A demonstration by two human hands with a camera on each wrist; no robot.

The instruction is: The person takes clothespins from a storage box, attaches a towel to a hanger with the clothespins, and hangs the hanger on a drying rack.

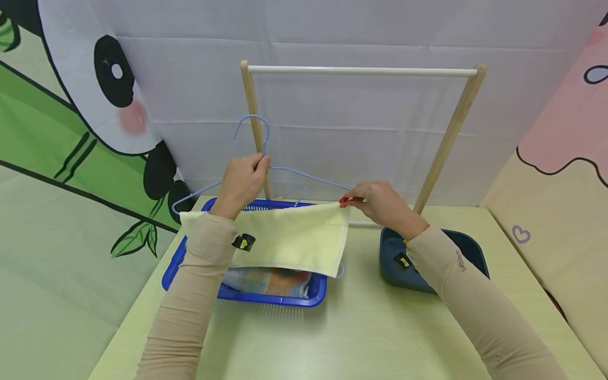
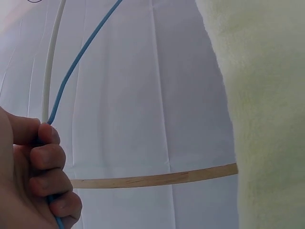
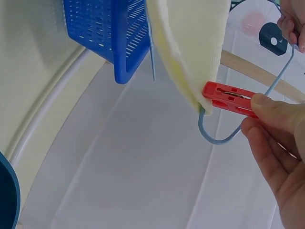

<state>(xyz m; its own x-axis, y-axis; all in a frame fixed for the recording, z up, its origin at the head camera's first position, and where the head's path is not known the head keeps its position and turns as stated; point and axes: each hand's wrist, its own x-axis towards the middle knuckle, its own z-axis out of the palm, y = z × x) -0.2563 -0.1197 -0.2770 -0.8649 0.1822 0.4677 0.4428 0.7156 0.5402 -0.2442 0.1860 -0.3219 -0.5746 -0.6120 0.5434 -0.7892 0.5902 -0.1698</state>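
Left hand [image 1: 244, 182]: curling round the neck of a blue wire hanger [image 3: 217, 141], just below its hook; presumably steadying the frame for the other hand's work.

Right hand [image 1: 383, 203]: pinching a red clothespin [image 3: 228, 99] by its tail at the hanger's right end, where the pin is meeting a corner of the pale yellow cloth [image 1: 290, 237]; probably governing its bite. Whether the pin is clamping cloth and wire together, one cannot tell.

Yellow cloth: hanging below both hands, its top edge extending leftward from the pin behind the left forearm, its body screening part of a blue basket [image 1: 304, 302].

Basket: containing a folded patterned cloth [image 1: 271, 281], seemingly sitting there for easy reach.

Rack [image 1: 361, 70]: standing behind, its white bar crossing above both hands.
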